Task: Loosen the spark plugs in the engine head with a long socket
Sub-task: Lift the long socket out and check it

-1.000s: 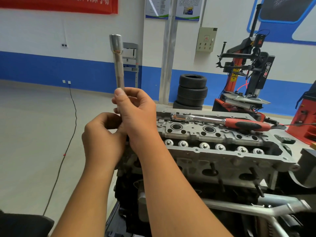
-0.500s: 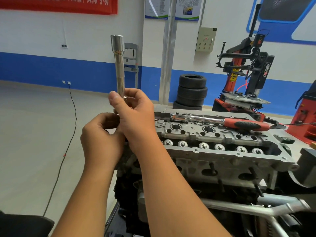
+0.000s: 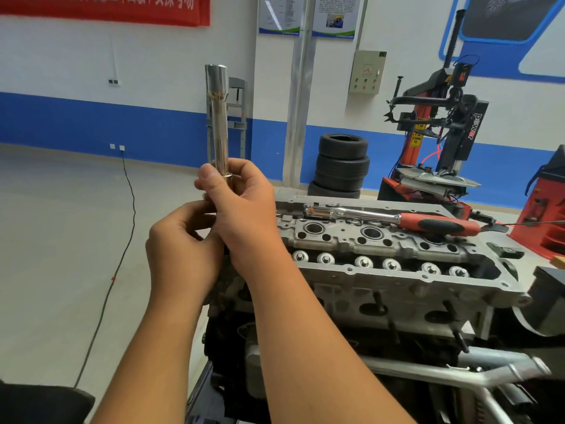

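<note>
I note little change: the long socket (image 3: 219,117) stays upright, pinched by my right hand (image 3: 241,209); left hand (image 3: 180,249) grips its hidden base. Engine head (image 3: 382,261) right of both, untouched.

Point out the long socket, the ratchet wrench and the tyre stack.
long socket (image 3: 220,123): head view, mid shaft above the fingers.
ratchet wrench (image 3: 440,224): head view, red and black grip.
tyre stack (image 3: 341,166): head view, middle tyre sidewall.
</note>
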Available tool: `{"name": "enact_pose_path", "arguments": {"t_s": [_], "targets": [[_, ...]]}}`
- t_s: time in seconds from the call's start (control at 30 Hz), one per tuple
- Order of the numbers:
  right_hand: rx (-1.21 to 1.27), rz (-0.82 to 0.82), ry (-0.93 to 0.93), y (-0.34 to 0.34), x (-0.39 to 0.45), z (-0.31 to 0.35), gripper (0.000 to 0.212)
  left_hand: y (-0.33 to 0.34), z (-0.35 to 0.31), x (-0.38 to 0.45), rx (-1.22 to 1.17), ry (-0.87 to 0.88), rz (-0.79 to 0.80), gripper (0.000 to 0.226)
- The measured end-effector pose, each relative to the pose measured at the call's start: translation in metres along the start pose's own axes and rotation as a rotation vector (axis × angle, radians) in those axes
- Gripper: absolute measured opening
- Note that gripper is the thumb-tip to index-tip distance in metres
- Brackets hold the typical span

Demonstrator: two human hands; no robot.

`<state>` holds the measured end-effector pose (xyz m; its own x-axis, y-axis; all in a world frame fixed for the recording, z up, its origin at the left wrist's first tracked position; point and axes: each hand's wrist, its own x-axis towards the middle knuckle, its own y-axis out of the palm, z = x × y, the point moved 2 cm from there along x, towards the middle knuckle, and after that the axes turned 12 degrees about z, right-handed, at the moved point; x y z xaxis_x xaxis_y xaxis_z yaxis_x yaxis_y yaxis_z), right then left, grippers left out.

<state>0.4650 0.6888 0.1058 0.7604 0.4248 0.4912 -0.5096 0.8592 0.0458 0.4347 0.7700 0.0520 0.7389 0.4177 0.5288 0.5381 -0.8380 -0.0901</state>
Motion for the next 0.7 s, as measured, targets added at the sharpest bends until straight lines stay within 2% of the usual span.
{"name": "enact_pose_path", "arguments": {"t_s": [0.13, 0.33, 0.53, 0.7], "targets": [[0.022, 0.009, 0.02, -0.0003, 0.0005, -0.0008, 0.006, 0.0003, -0.0034, -0.0005, -0.033, 0.019, 0.052, 0.024], [0.016, 0.002, 0.025, 0.0005, -0.0004, -0.0008, 0.015, -0.0005, -0.0022, -0.001, 0.061, -0.002, -0.055, 0.017], [0.044, -0.013, 0.027, 0.0001, 0.0011, -0.0012, 0.013, -0.0005, -0.0063, 0.0005, -0.011, 0.014, 0.082, 0.025], [0.044, -0.026, 0.043, -0.0015, 0.0014, -0.003, 0.011, -0.0004, -0.0047, -0.0029, 0.07, -0.007, -0.07, 0.023]]}}
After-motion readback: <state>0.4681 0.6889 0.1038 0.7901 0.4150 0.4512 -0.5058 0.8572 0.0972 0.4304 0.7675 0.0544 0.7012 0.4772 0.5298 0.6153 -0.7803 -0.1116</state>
